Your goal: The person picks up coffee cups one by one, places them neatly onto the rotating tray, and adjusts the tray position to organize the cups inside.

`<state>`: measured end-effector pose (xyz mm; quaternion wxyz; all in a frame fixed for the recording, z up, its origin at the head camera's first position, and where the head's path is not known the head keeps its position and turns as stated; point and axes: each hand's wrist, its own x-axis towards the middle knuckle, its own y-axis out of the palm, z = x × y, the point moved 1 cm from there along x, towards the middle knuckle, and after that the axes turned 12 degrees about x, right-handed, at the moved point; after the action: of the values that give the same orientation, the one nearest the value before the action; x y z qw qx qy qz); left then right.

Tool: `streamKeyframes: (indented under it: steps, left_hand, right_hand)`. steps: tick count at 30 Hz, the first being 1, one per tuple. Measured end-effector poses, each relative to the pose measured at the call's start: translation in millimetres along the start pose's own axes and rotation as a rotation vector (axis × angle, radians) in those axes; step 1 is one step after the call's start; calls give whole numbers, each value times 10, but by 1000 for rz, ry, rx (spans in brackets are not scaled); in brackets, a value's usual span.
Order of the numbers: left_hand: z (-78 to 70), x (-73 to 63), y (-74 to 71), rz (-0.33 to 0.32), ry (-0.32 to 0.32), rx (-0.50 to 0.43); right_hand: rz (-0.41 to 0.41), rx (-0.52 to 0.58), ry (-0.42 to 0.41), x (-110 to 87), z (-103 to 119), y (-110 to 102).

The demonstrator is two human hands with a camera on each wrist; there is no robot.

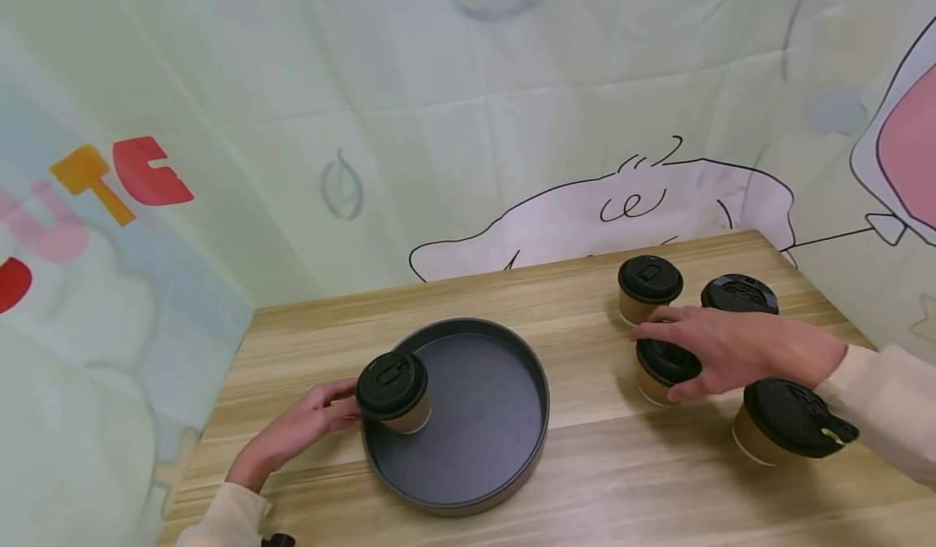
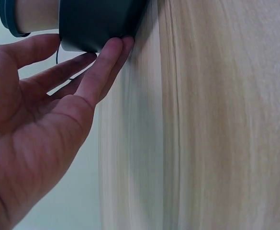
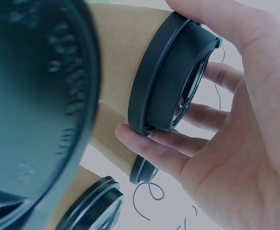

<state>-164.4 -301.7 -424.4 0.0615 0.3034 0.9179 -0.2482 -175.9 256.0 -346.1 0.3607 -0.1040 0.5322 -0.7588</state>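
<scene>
A brown paper cup with a black lid (image 1: 392, 384) stands at the left inside a round dark grey tray (image 1: 483, 500). My left hand (image 1: 303, 425) is beside that cup, and in the left wrist view its extended fingertips touch the tray's outer wall (image 2: 99, 26). On the right, my right hand (image 1: 731, 348) reaches over another lidded paper cup (image 1: 654, 388). Its thumb and fingers span the black lid (image 3: 151, 76), with fingertips at opposite sides of the lid's rim. The palm is above the lid.
Around the right hand stand more lidded cups: one behind (image 1: 649, 280), one at the far right (image 1: 738, 293) and one in front (image 1: 782, 425) under the sleeve. All are on a wooden table (image 1: 585, 474). A printed cloth (image 1: 292, 124) hangs behind and beside it.
</scene>
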Motion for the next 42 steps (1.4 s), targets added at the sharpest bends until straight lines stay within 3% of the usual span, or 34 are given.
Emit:
streamKeyframes:
  steps: [21,42]
  left_hand:
    - [4,4,15,-15,-7,-1]
    - [-10,3,14,-16,-3,-4]
  right_hand:
    - [29,-73,-48,258,325,-228]
    - [17,-136,-236,538,684,-383]
